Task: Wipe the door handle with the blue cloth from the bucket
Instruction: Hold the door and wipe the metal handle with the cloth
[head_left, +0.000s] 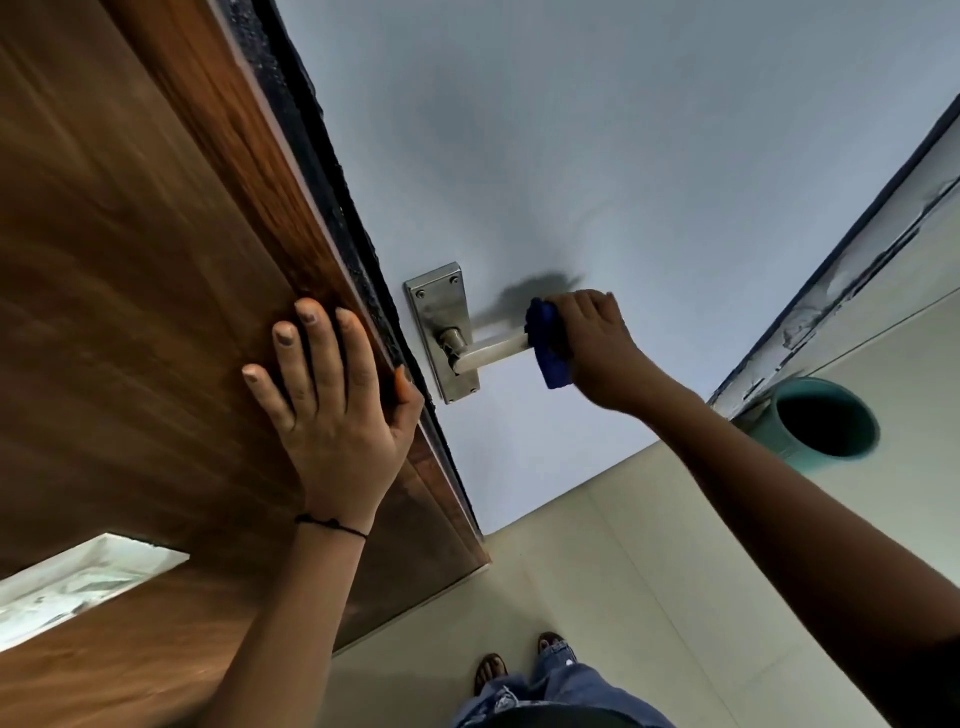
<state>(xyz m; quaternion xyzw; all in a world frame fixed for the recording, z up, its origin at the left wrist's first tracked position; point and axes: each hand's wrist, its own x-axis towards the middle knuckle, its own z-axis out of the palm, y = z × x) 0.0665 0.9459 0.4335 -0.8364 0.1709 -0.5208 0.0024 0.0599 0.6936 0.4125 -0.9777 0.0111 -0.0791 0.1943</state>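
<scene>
While the right hand (592, 345) is closed round the blue cloth (548, 345), its fingers curl over the top of the bunched fabric and the cloth is wrapped about the outer end of the door handle (493, 352). Only the bare stretch of the pale lever shows, running from those fingers back to the steel backplate (441, 325), which sits screwed to the light blue door face (597, 156). A dark shadow of the hand and cloth lies on the door just above the knuckles.

Fingers of the left hand (332, 410) are spread wide and pressed flat against the brown wood-grain panel (130, 260), gripping nothing; the thumb lies at the dark edge strip (332, 171) that separates the panel from the blue door. A thin black cord (332, 525) circles that wrist. The backplate stands just beyond the left thumb, between the two hands.

Beyond the right wrist, well apart from the cloth, a teal bucket (821, 426) stands on the pale tiled floor (649, 571) close to the doorframe; its inside is too dark to tell what it holds. Below both forearms, blue jeans (550, 686) and two sandalled feet (491, 670) show on the tiles
</scene>
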